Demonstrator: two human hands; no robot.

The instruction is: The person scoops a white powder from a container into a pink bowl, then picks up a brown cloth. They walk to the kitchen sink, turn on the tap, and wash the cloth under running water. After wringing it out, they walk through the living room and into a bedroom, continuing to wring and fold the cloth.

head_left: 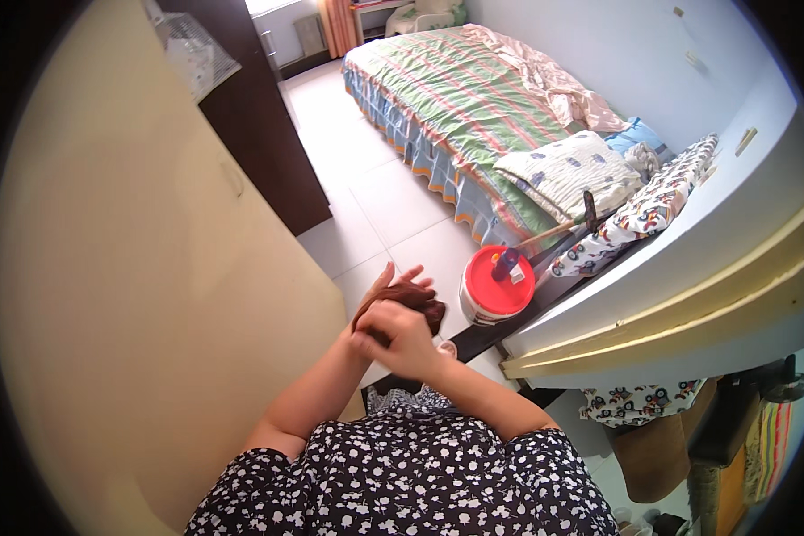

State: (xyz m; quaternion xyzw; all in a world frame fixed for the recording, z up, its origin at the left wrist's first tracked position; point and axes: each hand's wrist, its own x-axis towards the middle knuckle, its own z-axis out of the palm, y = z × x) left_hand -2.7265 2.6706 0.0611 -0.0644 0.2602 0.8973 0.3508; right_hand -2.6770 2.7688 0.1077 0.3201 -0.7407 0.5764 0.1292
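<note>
A reddish-brown piece of soft cloth (413,295) lies bunched across my left hand (381,281), near the wrist. The fingers of that hand are stretched out and spread, pointing away from me. Over the left wrist crosses my right hand (406,338), its fingers curled at the near edge of the cloth. It appears to grip that edge, though the fingertips are partly hidden. The cloth's exact kind cannot be made out.
Right of my hands stands a white bucket with a red lid (483,288), a purple object (506,262) on top. Beyond is a bed (447,98) with a pillow (590,170). A pale door (134,268) rises close on my left, before a dark cabinet (263,143).
</note>
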